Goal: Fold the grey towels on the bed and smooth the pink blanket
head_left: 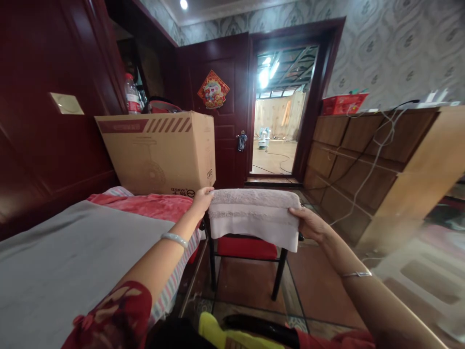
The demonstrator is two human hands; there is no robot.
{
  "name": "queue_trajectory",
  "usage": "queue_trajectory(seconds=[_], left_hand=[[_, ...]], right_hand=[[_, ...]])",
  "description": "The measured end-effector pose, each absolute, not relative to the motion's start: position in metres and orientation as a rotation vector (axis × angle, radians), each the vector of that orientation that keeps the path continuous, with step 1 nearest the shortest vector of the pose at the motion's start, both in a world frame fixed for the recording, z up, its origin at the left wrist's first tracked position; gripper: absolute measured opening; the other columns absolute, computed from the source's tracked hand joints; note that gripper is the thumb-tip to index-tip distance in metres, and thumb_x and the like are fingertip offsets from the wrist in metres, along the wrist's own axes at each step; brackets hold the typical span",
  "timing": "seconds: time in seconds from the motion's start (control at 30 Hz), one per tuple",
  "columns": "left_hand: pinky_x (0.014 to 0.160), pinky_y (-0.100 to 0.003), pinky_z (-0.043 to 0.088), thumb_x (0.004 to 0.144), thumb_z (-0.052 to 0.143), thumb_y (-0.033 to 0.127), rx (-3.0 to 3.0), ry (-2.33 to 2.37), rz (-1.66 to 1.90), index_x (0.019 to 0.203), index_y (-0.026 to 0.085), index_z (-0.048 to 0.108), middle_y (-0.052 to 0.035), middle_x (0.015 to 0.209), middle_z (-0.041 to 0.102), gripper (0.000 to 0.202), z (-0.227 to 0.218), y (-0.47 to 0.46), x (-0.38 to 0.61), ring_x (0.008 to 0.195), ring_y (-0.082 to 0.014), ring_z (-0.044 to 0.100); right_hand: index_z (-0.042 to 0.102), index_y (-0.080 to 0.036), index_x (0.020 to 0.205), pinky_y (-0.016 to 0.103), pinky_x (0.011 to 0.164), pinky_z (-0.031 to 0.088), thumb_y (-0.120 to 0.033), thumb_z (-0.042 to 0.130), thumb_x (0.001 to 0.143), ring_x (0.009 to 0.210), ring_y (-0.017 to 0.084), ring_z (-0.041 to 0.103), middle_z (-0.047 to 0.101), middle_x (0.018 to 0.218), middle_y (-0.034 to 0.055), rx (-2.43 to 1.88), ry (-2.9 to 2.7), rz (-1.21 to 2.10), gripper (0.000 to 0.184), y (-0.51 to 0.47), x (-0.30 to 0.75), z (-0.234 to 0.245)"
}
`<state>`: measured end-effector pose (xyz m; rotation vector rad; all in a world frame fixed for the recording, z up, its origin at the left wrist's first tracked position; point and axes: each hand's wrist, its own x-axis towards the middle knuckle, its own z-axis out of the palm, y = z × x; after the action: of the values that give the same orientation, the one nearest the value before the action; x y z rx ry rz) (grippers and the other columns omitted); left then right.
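Note:
A pale towel (pixel 254 213) with a fluffy band hangs over the backrest of a black-framed chair with a red seat (pixel 247 248). My left hand (pixel 202 201) pinches the towel's upper left corner. At the towel's right edge, my right hand (pixel 308 222) grips it between thumb and fingers. The cloth is spread flat between both hands, its lower edge slanting down to the right. Most of the chair's backrest is hidden behind it.
A bed with a grey cover (pixel 72 261) and a large cardboard box (pixel 156 150) are on the left. Wooden drawers (pixel 348 165) stand right, with cables hanging down and a red basket (pixel 344 103) on top. Ahead are a dark red door (pixel 225 116) and an open doorway.

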<state>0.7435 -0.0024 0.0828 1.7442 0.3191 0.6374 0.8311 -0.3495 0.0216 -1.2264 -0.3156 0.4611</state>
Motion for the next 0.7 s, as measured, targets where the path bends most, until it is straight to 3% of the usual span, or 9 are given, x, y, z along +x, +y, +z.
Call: queue_trajectory(seconds=[0.13, 0.33, 0.53, 0.7], left_hand=[[0.093, -0.035, 0.051, 0.075, 0.063, 0.011, 1.933, 0.317, 0.667, 0.101, 0.014, 0.073, -0.0105, 0.103, 0.075, 0.028, 0.085, 0.001, 0.743, 0.1, -0.024, 0.068], [0.106, -0.04, 0.045, 0.079, 0.062, 0.009, 2.189, 0.304, 0.683, 0.103, 0.016, 0.073, -0.0115, 0.114, 0.074, 0.027, 0.091, 0.002, 0.743, 0.113, -0.0261, 0.066], [0.103, -0.038, 0.048, 0.086, 0.056, 0.01, 2.309, 0.237, 0.685, 0.112, 0.017, 0.072, -0.0108, 0.117, 0.074, 0.031, 0.088, -0.004, 0.742, 0.111, -0.0237, 0.067], [0.1, -0.04, 0.049, 0.09, 0.058, 0.019, 2.54, 0.267, 0.746, 0.118, 0.018, 0.069, -0.0118, 0.118, 0.073, 0.03, 0.09, -0.005, 0.734, 0.112, -0.0263, 0.066]], right_hand=[[0.067, -0.017, 0.083, 0.042, 0.087, 0.056, -0.04, 0.091, 0.055, 0.081, 0.028, 0.073, 0.076, 0.083, 0.0101, -1.242, -0.339, 0.391, 0.043, -0.353, 0.833, 0.019], [0.068, -0.019, 0.085, 0.04, 0.078, 0.057, -0.06, 0.085, 0.06, 0.084, 0.029, 0.072, 0.076, 0.085, 0.0097, -1.265, -0.337, 0.252, 0.051, -0.353, 0.834, 0.02], [0.067, -0.02, 0.084, 0.036, 0.069, 0.052, -0.062, 0.085, 0.053, 0.074, 0.026, 0.068, 0.073, 0.076, 0.0049, -1.331, -0.33, 0.099, 0.055, -0.352, 0.837, 0.015], [0.066, -0.019, 0.089, 0.036, 0.064, 0.049, -0.07, 0.075, 0.06, 0.067, 0.023, 0.062, 0.067, 0.073, 0.0049, -1.604, -0.231, -0.117, 0.059, -0.361, 0.834, 0.017]])
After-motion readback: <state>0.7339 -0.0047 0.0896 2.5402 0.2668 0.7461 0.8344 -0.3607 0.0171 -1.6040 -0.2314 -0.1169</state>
